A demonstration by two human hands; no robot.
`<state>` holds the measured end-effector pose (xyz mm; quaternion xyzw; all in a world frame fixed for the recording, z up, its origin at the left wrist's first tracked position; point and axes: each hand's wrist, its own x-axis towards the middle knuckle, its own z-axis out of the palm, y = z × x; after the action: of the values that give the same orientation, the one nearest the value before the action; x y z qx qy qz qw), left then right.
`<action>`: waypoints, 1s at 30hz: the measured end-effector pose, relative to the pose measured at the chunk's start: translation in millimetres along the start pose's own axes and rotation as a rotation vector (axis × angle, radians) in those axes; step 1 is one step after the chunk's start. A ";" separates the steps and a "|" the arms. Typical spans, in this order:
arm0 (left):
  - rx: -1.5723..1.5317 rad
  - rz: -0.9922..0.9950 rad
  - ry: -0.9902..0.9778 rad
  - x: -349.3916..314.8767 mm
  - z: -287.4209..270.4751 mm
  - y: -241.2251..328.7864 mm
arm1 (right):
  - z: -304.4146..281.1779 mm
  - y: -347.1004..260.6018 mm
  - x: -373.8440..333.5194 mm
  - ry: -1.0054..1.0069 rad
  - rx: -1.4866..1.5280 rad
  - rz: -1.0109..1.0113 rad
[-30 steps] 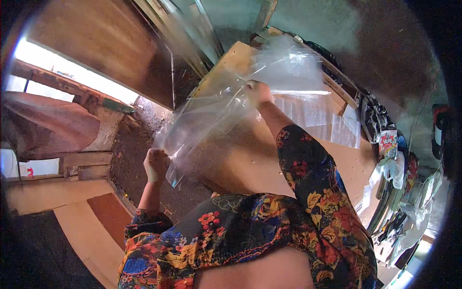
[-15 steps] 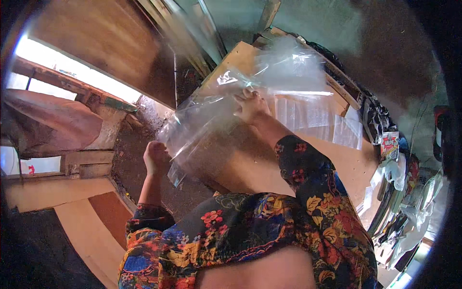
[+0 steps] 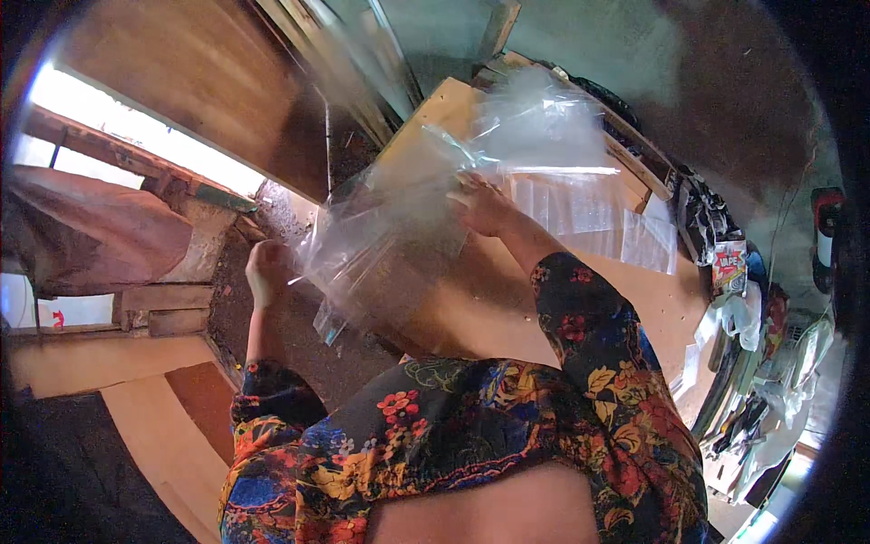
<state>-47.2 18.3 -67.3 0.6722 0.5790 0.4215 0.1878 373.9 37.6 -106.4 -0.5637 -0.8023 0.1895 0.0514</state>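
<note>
A clear, crinkled plastic sheet (image 3: 381, 231) stretches between my two hands above the left end of a wooden board table (image 3: 489, 308). My left hand (image 3: 270, 272) is closed at the sheet's left edge, out past the table's side; its fingertips are blurred. Fingers bent, my right hand (image 3: 485, 207) pinches the far right part of the sheet over the tabletop. Beyond that hand lies a loose heap of clear plastic (image 3: 544, 127). Flat clear plastic pieces (image 3: 580, 222) rest on the table to its right.
Black plastic (image 3: 707, 213) and a printed box (image 3: 728, 267) stand along the table's right edge. Further right hang several plastic bags (image 3: 784, 390). Long boards (image 3: 340, 68) lean at the far left, near a brown cloth (image 3: 100, 227). Dark ground (image 3: 335, 363) shows left of the table.
My left hand has moved left and slightly up, drawing the sheet's edge along. My right hand has shifted a little to the right and down. The sheet's folds have changed shape.
</note>
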 end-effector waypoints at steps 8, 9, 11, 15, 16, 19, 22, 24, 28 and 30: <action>0.199 0.596 -0.258 -19.6 -25.7 104.1 | -7.9 -0.4 0.2 0.054 0.055 -0.047; 0.242 0.682 -0.307 -20.3 -25.5 104.1 | -3.8 0.9 3.1 0.077 0.080 -0.036; 0.328 0.855 -0.407 -20.9 -24.9 104.7 | 3.1 7.0 4.1 0.076 0.072 -0.028; 0.641 0.798 -0.632 -47.2 -10.3 82.7 | -9.4 0.2 4.9 0.017 -0.052 -0.001; 0.689 0.743 -0.682 -51.3 -6.6 83.9 | -13.5 -4.8 4.9 0.008 -0.080 0.024; 0.612 0.540 -0.831 -50.0 -1.9 117.3 | -29.9 -24.1 -0.3 -0.077 -0.101 0.064; 0.404 0.231 -0.724 -42.9 22.8 102.9 | -15.5 -25.5 14.9 -0.007 -0.035 0.146; 0.406 0.168 -0.615 -30.0 46.0 94.0 | -22.2 -30.3 11.5 -0.014 -0.029 0.208; 0.320 0.288 -0.307 -11.1 75.2 100.6 | -21.1 -36.5 18.0 -0.038 -0.060 0.181; 0.084 0.173 -0.347 -4.9 80.8 66.8 | -8.2 -44.2 16.9 0.045 -0.101 0.148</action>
<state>57.7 15.4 -65.9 0.7891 0.4952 0.2895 0.2197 331.1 42.3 -85.1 -0.6272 -0.7658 0.1392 0.0266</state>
